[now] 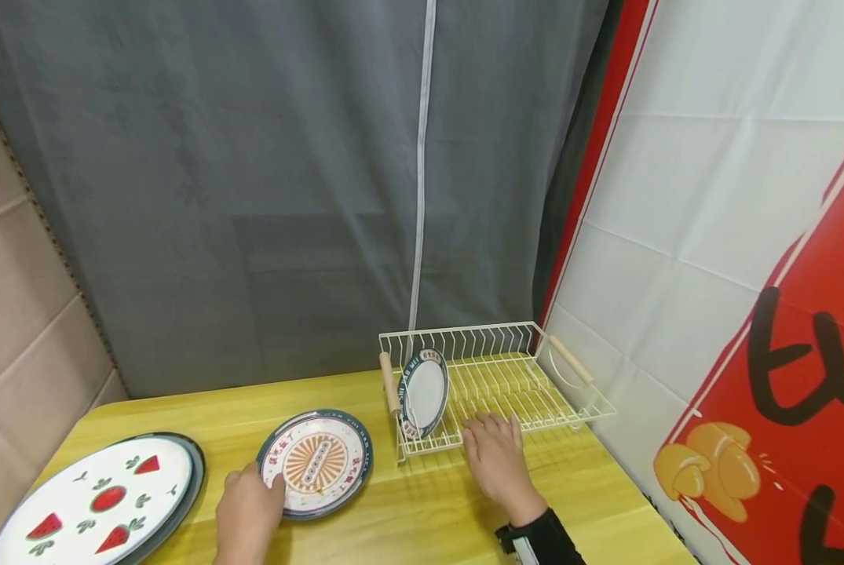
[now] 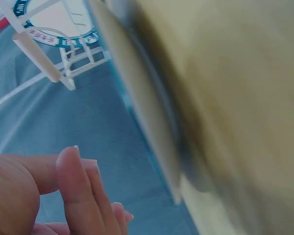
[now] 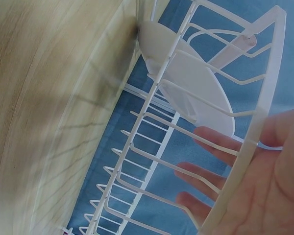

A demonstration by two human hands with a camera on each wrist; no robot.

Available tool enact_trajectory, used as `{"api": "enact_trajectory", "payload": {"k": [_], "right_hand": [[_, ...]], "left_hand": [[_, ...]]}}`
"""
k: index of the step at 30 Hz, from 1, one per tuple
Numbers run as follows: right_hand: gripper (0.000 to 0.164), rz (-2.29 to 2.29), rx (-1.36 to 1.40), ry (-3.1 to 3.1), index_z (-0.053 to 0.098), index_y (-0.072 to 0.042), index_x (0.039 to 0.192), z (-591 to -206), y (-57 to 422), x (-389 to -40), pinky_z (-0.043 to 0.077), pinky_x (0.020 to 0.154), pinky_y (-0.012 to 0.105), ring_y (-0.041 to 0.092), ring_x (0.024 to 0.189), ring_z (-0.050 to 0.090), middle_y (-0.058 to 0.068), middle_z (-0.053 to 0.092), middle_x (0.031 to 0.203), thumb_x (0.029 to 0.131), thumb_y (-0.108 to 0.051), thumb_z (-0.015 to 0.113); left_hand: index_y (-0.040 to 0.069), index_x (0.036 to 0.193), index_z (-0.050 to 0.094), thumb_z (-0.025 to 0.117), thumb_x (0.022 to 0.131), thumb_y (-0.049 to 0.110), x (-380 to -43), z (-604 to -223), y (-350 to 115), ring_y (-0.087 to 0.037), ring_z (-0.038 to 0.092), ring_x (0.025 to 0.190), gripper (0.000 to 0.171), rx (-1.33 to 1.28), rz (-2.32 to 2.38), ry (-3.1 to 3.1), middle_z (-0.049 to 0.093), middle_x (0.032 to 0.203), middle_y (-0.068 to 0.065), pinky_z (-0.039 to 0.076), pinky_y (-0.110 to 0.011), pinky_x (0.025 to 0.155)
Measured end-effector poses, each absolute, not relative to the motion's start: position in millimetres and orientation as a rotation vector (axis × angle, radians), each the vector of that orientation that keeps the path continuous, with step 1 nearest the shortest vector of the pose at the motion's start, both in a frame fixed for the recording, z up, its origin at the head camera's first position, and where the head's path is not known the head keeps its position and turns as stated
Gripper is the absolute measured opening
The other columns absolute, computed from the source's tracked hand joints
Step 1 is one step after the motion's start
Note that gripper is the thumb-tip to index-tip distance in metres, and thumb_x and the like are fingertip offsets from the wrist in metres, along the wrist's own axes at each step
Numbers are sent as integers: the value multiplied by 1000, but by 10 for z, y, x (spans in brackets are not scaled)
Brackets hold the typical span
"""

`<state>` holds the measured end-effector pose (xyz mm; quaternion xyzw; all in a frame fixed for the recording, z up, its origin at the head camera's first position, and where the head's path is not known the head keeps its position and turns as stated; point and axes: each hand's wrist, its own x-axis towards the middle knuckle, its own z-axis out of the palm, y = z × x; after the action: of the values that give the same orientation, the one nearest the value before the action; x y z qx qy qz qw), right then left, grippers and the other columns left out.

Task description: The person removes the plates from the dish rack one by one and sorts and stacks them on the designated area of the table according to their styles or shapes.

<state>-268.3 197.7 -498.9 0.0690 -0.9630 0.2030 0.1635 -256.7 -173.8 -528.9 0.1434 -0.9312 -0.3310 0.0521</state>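
Observation:
My left hand (image 1: 250,506) is at the left edge of a round plate (image 1: 344,490) with a dark blue rim and an orange sunburst, its thumb overlapping the rim in the head view. In the left wrist view, that plate (image 2: 137,93) appears edge-on, low over the wooden tabletop, with a gap between it and the loosely bent fingers (image 2: 81,191). My right hand (image 1: 499,467) rests over the front rail of a cream wire dish rack (image 1: 527,428), fingers relaxed and reaching inside. A smaller blue-rimmed plate (image 1: 425,396) stands upright at the rack's left end.
At the left of the yellow wooden table (image 1: 231,424) lies a large white oval plate (image 1: 68,502) with watermelon prints, atop a dark-rimmed plate (image 1: 194,498). A grey curtain (image 1: 266,196) hangs behind, and a white and red printed cloth (image 1: 648,298) borders the right side.

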Motion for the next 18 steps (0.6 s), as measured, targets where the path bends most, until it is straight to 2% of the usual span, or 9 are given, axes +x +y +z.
{"api": "enact_trajectory", "payload": {"k": [8,11,15,18], "right_hand": [[37,584,196,-2750,73,-2,143,-4949,1952,-2665,15,136,79,57,157,46,31,63,160,120,-20,52],[36,583,196,-2748,73,-2,143,-4946,1942,-2666,15,136,79,57,156,46,31,63,159,119,-20,52],[36,588,197,-2745,73,-1,142,-4945,1938,-2666,16,136,78,57,156,47,31,64,159,119,-19,52],[36,575,193,-2746,73,-1,142,-4946,1942,-2663,17,135,78,57,155,47,30,64,158,119,-19,52]], "left_hand": [[-27,138,60,68,104,17,-2467,-5109,-1522,-65,68,115,56,324,-1003,-2753,61,127,-49,60,-76,101],[-23,139,61,70,104,22,-2421,-5087,-1377,-64,71,105,58,243,-980,-2731,61,131,-46,65,-73,91],[-15,140,66,75,103,24,-2366,-5050,-1124,-53,75,92,55,126,-955,-2665,65,132,-38,67,-62,71],[-10,137,70,80,100,23,-2352,-5005,-906,-44,75,96,50,31,-916,-2598,69,128,-32,67,-53,68]]}}
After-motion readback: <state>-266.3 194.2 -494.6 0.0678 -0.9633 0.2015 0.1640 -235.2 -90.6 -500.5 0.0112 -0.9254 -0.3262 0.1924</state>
